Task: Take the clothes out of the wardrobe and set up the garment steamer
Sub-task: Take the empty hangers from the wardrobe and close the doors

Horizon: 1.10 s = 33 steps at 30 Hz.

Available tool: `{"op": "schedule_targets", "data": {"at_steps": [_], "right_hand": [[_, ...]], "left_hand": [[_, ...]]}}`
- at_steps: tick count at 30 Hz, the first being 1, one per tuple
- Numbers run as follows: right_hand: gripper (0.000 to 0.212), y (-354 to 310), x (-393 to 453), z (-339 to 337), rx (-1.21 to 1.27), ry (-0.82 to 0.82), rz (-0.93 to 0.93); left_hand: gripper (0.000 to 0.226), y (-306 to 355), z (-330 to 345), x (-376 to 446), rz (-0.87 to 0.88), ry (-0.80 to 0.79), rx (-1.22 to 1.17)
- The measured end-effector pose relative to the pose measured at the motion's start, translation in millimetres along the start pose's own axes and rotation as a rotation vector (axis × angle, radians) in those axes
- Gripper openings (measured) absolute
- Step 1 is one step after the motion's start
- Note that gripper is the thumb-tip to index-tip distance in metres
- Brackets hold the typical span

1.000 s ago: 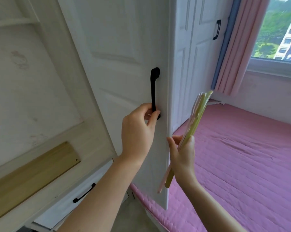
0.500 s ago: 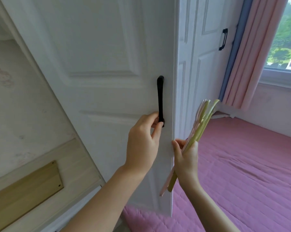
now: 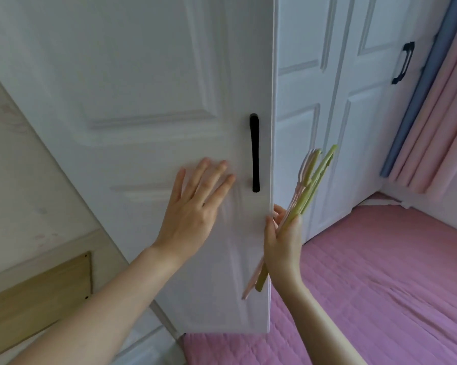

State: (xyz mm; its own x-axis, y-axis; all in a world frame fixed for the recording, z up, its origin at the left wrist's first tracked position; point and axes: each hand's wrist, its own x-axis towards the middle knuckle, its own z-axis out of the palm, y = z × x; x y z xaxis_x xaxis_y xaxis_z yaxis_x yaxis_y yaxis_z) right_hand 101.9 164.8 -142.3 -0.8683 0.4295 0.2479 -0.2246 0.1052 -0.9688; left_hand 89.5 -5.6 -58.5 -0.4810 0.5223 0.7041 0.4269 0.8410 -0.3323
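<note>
A white panelled wardrobe door (image 3: 148, 106) fills the middle of the view, with a black vertical handle (image 3: 254, 154) near its right edge. My left hand (image 3: 193, 209) lies flat on the door face, fingers spread, just left of the handle. To the right of the door's edge, my right hand (image 3: 284, 238) grips a bunch of thin green and pink plastic hangers (image 3: 314, 180) that stand upright. No clothes or steamer are in view.
More closed white wardrobe doors (image 3: 353, 127) stand behind, one with a black handle (image 3: 403, 61). A pink quilted bed (image 3: 393, 285) lies at the lower right. Pink and blue curtains (image 3: 438, 114) hang at the far right. A pale wooden panel (image 3: 38, 291) is at the lower left.
My left hand let go of the black handle and now presses flat on the door. The door has swung further towards its frame. My right hand still holds the hangers.
</note>
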Motion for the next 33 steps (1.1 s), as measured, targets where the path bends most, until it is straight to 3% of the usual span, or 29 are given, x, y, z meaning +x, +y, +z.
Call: {"op": "schedule_targets", "data": {"at_steps": [4,9,17,27,33], "right_hand": [[0.036,-12,15,18,0.005,0.012,-0.061],[0.021,-5,39,49,-0.029,-0.008,-0.018],[0.016,-2,74,82,-0.066,-0.061,0.031],[0.022,0,92,106,0.032,-0.087,0.044],[0.019,3,97,119,-0.029,-0.105,0.090]], "left_hand": [[0.069,-23,19,19,0.025,-0.061,0.176],[0.081,-50,43,30,0.044,-0.157,0.286],[0.087,-76,76,38,0.076,-0.126,0.385],[0.079,-94,97,42,0.085,-0.102,0.419],[0.067,-101,105,42,0.103,-0.075,0.447]]}}
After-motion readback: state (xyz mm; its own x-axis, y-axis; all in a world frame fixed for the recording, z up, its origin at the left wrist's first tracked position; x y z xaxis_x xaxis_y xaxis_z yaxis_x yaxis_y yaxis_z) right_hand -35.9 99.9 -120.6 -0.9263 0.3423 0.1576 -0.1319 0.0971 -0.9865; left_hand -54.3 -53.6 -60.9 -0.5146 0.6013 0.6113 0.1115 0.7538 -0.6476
